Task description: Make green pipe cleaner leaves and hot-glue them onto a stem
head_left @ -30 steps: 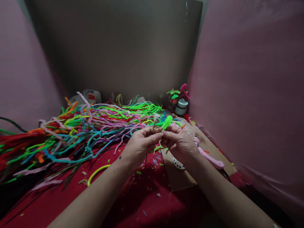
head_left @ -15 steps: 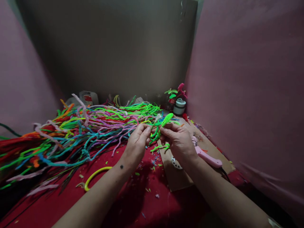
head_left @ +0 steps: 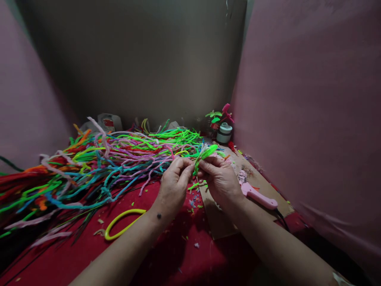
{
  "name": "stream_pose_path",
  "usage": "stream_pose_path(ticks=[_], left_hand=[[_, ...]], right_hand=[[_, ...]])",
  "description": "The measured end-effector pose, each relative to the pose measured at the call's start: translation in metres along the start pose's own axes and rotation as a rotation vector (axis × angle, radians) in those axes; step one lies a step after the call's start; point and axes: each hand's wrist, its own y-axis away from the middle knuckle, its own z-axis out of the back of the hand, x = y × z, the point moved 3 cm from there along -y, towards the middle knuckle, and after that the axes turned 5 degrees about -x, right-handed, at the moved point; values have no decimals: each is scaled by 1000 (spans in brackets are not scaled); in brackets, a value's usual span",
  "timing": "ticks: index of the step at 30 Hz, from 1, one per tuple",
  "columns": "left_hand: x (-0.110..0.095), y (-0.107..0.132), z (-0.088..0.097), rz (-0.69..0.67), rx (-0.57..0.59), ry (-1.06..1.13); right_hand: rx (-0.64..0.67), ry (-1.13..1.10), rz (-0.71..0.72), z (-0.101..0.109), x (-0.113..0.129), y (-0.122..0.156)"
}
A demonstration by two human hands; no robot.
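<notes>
Between the thumb and fingertips of my right hand (head_left: 222,179) is a bright green pipe cleaner leaf (head_left: 211,150), its rounded tip pointing up and away. My left hand (head_left: 176,182) is closed in a pinch on a thin stem with a pale, whitish tip (head_left: 203,149). Stem and leaf lie against each other between the two hands, and the fingers hide their lower ends. Just beyond my left hand spreads a big heap of pipe cleaners (head_left: 127,159) in green, pink, blue, orange and red.
A pink glue gun (head_left: 259,197) with a dark cord lies on a cardboard sheet (head_left: 223,226) at the right. Behind stand a pale jar (head_left: 224,133) and a pink pipe cleaner flower (head_left: 227,113). A yellow loop (head_left: 109,231) and fuzzy scraps lie on the red cloth (head_left: 166,254).
My hands have come closer together. The pale-tipped stem has moved right, up against the green leaf, and the leaf now leans lower to the right.
</notes>
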Motion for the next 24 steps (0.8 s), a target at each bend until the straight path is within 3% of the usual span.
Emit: stream_pose_path(ticks=[24], left_hand=[[12, -2, 2, -61, 89, -114]], right_hand=[[-3, 47, -20, 3, -2, -1]])
